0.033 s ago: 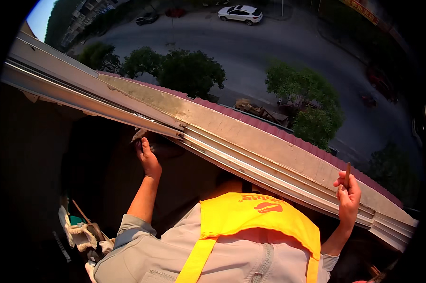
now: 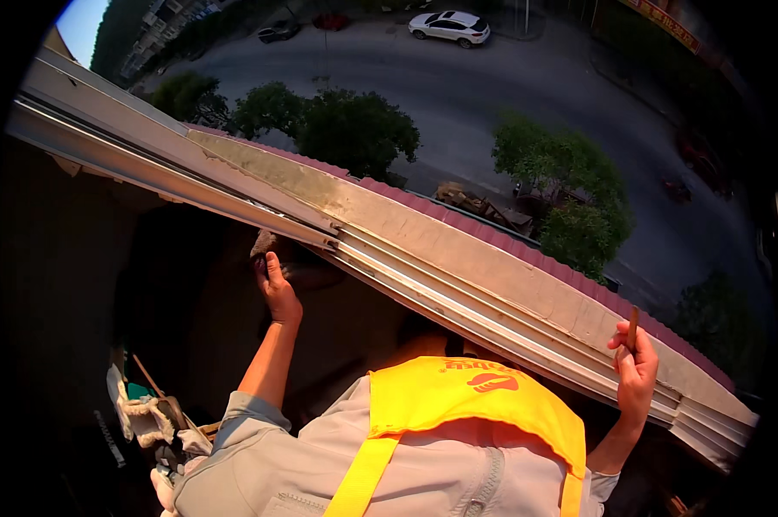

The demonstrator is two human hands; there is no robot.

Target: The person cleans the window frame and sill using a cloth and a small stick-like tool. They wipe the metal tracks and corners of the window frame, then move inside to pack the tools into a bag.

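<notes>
My left hand (image 2: 278, 291) is raised just below the inner edge of the window track (image 2: 423, 274). Its thumb points up, and the fingers close on a small grey-brown fuzzy piece (image 2: 265, 244) that looks like a rag; its lower part is hidden in shadow. On the right, my right hand (image 2: 635, 366) is held over the pale window sill (image 2: 458, 241), near the track's far right part. Pinched upright between its thumb and fingers is a thin brown stick (image 2: 633, 327). Whether this hand touches the frame cannot be made out.
Beyond the sill runs a ridged reddish roof edge (image 2: 492, 239), with trees (image 2: 359, 129) and a street with a white car (image 2: 449, 28) far below. At lower left, cloths (image 2: 147, 422) and sticks lie in a dark interior. I wear a yellow apron (image 2: 475, 401).
The fuzzy piece in my left hand stands more upright and shows more in the light. My right hand and its stick are slightly lower in view. The whole scene has shifted a little.
</notes>
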